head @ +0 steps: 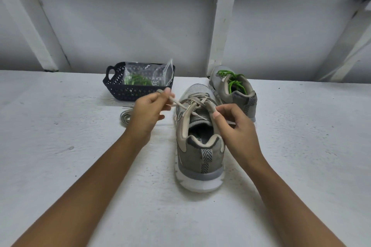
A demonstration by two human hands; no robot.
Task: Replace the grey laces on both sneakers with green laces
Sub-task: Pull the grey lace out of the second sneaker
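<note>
Black basket (115,86) at eleven o'clock holds a clear bag (144,69) of green laces (138,81). Left hand (147,114) pinches the grey lace (177,103); right hand (236,132) grips the middle sneaker (200,158).

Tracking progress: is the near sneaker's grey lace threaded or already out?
Threaded: the grey lace crosses eyelets of the near sneaker; the left hand pinches one end, the right hand holds the sneaker.
</note>
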